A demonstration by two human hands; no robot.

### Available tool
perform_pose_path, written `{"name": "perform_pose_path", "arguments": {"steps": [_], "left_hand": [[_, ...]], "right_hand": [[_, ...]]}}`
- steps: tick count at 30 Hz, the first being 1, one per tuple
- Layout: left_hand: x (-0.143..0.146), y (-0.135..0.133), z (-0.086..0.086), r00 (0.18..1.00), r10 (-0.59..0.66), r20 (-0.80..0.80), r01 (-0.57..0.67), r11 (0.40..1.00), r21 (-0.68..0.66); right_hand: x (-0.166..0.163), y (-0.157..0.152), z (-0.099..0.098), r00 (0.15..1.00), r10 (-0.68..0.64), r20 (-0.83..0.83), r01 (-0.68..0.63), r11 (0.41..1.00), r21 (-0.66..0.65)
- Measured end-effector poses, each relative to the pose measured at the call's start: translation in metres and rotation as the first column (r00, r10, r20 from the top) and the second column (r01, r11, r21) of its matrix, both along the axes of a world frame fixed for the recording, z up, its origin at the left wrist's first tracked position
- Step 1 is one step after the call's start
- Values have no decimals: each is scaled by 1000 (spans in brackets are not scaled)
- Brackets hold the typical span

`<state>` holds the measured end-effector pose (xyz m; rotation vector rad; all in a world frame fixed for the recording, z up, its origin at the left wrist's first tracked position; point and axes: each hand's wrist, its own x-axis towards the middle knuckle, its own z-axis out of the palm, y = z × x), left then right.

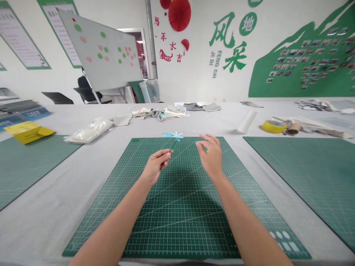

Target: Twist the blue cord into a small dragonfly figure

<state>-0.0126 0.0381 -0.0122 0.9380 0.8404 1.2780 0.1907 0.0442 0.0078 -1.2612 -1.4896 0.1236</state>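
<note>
In the head view, my left hand [160,162] pinches the thin green stem of a small artificial flower [176,136]. Its blue and white petals point up and away from me, with a blue loop reaching out to the left. My right hand [210,153] hovers to the right of the flower, apart from it, fingers loosely bent and spread with nothing visible between them. Both hands are above a green gridded cutting mat [177,221], which lies on a table with a pale cloth.
More cutting mats lie left [36,159] and right [302,173]. A yellow folded card [29,132] and a clear plastic bag [91,130] are at left. Fabric pieces [174,111] lie at the back. Yellow tape [273,126] and a white roll [247,121] are at right.
</note>
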Motion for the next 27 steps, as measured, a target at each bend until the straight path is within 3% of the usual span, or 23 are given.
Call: {"name": "perform_pose_path", "arguments": {"steps": [2,5,6,8,10,13,18,22,24,27], "left_hand": [[1,-1,0,999,15,-33,-15,1000,-2],[2,-2,0,994,39,-101,-40,999,-1],[2,-2,0,992,49,-116,-49,999,2],[2,-2,0,989,65,-131,-64,998,15],[1,-3,1,986,75,-152,-71,997,35],[2,-4,1,976,74,-204,-64,996,56],[3,-3,-3,873,221,-434,-136,966,219],[0,-2,-5,786,347,-512,-184,922,341],[-1,-4,-4,664,443,-602,-168,873,458],[-3,-9,-2,431,571,-698,-47,787,615]], "right_hand": [[-19,-3,-7,941,261,-218,-285,954,-90],[-50,-11,-19,678,484,-553,-665,724,-182],[-56,-14,-22,653,495,-572,-704,675,-219],[-62,-19,-24,752,446,-484,-627,711,-319],[-59,-22,-22,877,387,-285,-472,807,-355],[-53,-27,-16,931,361,46,-333,896,-294],[-51,-30,-13,805,263,532,-169,961,-219],[-52,-32,-14,693,137,708,-77,990,-117],[-52,-33,-14,671,82,737,-61,997,-54],[-51,-35,-12,666,4,746,-45,998,35]]}}
